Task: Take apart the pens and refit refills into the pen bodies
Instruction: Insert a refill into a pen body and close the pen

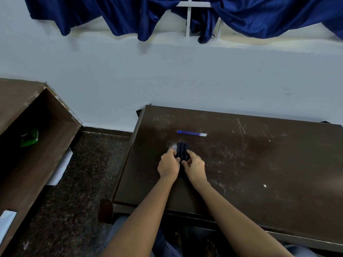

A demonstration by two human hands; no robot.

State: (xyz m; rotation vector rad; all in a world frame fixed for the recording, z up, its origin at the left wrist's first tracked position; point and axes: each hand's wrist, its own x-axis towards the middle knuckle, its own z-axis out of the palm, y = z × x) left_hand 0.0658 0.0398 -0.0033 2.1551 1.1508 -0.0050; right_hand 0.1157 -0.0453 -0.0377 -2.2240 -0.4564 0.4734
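A bunch of dark pens [182, 150] lies side by side on the brown table [259, 164], pointing away from me. My left hand [168, 165] grips the bunch from the left with curled fingers. From the right, my right hand [195, 167] pinches the near part of the bunch, its index finger laid along the side. A bit of clear wrapping [173, 145] shows at the far left of the pens. Beyond them, several blue refills [191, 133] lie in a tight row on the table, apart from both hands.
The table's top is scratched, with a small white speck [264, 186] at the right. A pale wall stands right behind it. To the left, past a strip of dark floor [83, 173], stands a brown cabinet [27, 127] with a green item [29, 138] inside.
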